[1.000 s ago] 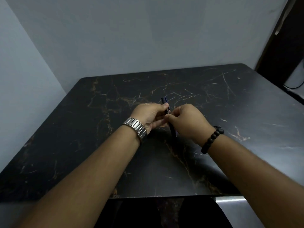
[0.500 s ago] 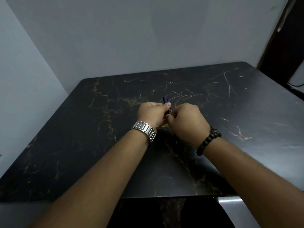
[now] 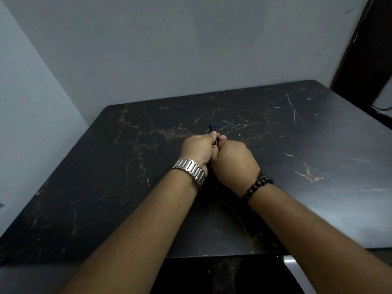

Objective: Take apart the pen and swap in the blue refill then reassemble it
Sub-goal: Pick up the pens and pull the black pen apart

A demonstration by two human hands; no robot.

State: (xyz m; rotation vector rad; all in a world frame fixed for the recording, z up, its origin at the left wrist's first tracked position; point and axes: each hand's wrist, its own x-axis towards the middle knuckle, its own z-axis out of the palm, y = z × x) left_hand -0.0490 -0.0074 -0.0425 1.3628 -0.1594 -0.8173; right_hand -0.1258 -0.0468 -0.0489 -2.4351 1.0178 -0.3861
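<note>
A dark blue pen sticks up and away from between my two hands, over the middle of the black marble table. Only its far end and a short bit of barrel show; the rest is hidden inside my fists. My left hand, with a metal watch on the wrist, is closed around the pen's upper part. Touching it on the right, my right hand, with a black bead bracelet, grips the lower part. No separate refill is visible.
Grey walls stand close behind the table and on the left. A dark doorway or cabinet rises at the far right. The table's near edge lies under my forearms, with a dark base below it.
Both hands have drawn closer together, and the right hand now covers the lower barrel that showed below it a second ago. The view has shifted slightly.
</note>
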